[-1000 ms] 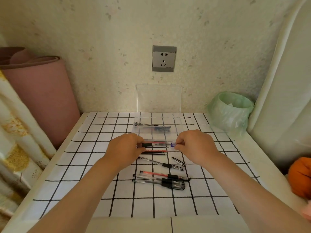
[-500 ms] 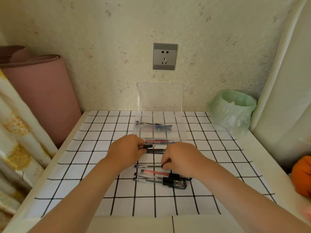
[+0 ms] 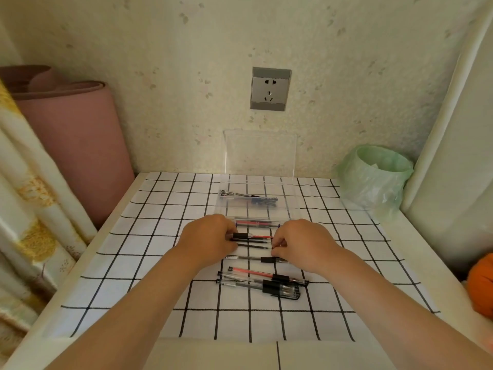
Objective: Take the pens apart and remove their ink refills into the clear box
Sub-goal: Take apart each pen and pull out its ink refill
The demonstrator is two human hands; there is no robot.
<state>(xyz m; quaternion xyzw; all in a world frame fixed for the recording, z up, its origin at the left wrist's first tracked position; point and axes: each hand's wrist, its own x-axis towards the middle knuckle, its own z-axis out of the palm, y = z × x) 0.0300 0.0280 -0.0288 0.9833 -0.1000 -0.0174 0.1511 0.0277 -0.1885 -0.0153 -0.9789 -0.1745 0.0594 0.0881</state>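
Note:
The clear box (image 3: pixel 286 206) stands open at the table's back, its lid upright against the wall, with a few dark pens (image 3: pixel 249 198) inside. A red-ink pen (image 3: pixel 257 223) lies along its front edge. Just in front, my left hand (image 3: pixel 210 240) grips a black-ended pen part (image 3: pixel 241 235), and my right hand (image 3: pixel 302 244) pinches the right end of a thin black refill (image 3: pixel 254 246). A thin red refill (image 3: pixel 262 237) lies between the hands. Nearer me lie a black pen (image 3: pixel 256 259), a red pen (image 3: pixel 264 274) and a bunch of capped pens (image 3: pixel 264 285).
A black-grid white cloth (image 3: pixel 149 263) covers the table. A green-lined bin (image 3: pixel 373 180) stands back right, a rolled pink mat (image 3: pixel 74 145) back left, an orange thing (image 3: pixel 480 284) at the right edge. A wall socket (image 3: pixel 270 88) sits above the box.
My right hand dropped to the pens lying nearer me, then came back up beside the left. The pen held between both hands is now apart, with thin refills lying between them.

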